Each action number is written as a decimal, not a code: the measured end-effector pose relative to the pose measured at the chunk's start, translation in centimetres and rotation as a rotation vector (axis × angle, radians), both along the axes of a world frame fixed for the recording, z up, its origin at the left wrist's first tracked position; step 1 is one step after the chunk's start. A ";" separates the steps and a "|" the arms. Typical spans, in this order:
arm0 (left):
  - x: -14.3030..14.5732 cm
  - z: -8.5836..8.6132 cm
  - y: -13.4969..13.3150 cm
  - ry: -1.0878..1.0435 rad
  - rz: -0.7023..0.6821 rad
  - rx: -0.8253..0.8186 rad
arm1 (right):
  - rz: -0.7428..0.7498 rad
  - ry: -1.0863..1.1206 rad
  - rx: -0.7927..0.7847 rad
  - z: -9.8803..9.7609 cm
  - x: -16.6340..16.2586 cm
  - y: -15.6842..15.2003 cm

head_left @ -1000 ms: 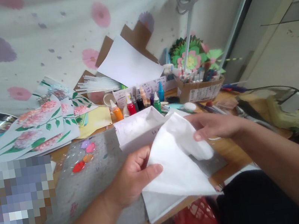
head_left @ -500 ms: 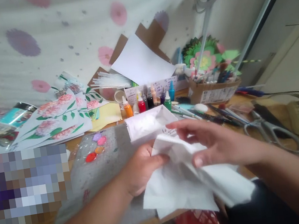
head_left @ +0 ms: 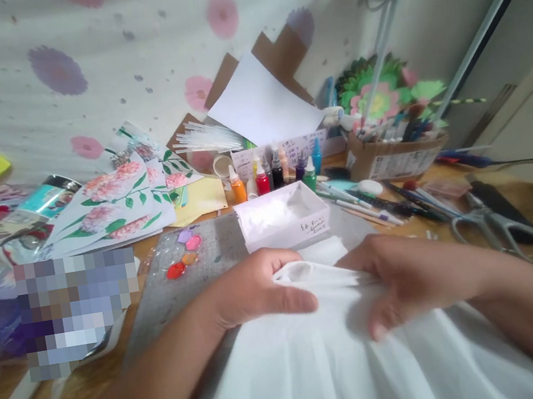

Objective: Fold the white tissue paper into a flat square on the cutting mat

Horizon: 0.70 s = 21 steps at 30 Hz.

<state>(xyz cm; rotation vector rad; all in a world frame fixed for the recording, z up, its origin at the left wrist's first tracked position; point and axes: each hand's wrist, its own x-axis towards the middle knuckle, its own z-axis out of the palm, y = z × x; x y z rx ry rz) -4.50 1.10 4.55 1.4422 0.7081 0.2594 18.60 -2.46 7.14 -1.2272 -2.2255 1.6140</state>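
Both hands hold a sheet of thin white tissue paper (head_left: 318,366) that hangs down toward me over the table's front edge. My left hand (head_left: 255,292) pinches its gathered top edge, thumb on top. My right hand (head_left: 410,274) grips the same gathered edge just to the right, fingers curled over the folds. Just beyond the hands sits a small white open box (head_left: 281,214) on a grey mat (head_left: 180,291).
Small paint bottles (head_left: 273,175) line up behind the box. Scissors (head_left: 508,228) and pens lie at the right, a cardboard box of pens (head_left: 395,162) behind them. Flower paintings (head_left: 110,204) and papers cover the left. Colour blobs (head_left: 184,253) sit on the mat.
The tissue paper has spread out wide and dropped low toward me. Both hands came together at its gathered top edge, nearer the table's front. The view shifted slightly left.
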 end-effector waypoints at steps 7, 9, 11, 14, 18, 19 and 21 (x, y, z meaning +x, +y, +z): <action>0.4 -0.4 -0.4 0.356 -0.370 0.278 | 0.188 -0.190 0.072 0.5 0.4 -0.8; 0.6 -0.4 -0.5 0.349 -0.402 0.288 | 0.211 -0.198 0.095 0.6 0.1 -1.0; 0.6 -0.4 -0.4 0.328 -0.413 0.275 | 0.221 -0.203 0.110 1.0 0.1 -1.1; 0.0 -0.5 0.2 0.267 -0.459 0.313 | 0.260 -0.184 0.128 1.8 1.6 -1.2; -1.0 -0.7 1.3 0.168 -0.190 0.300 | -0.204 -0.114 0.075 2.4 6.3 -0.4; -1.0 -0.8 1.4 0.124 -0.061 0.248 | -0.411 -0.115 0.107 2.3 7.5 -0.1; -0.8 -1.0 1.5 0.029 0.115 0.141 | -0.635 -0.123 0.168 2.1 9.3 0.7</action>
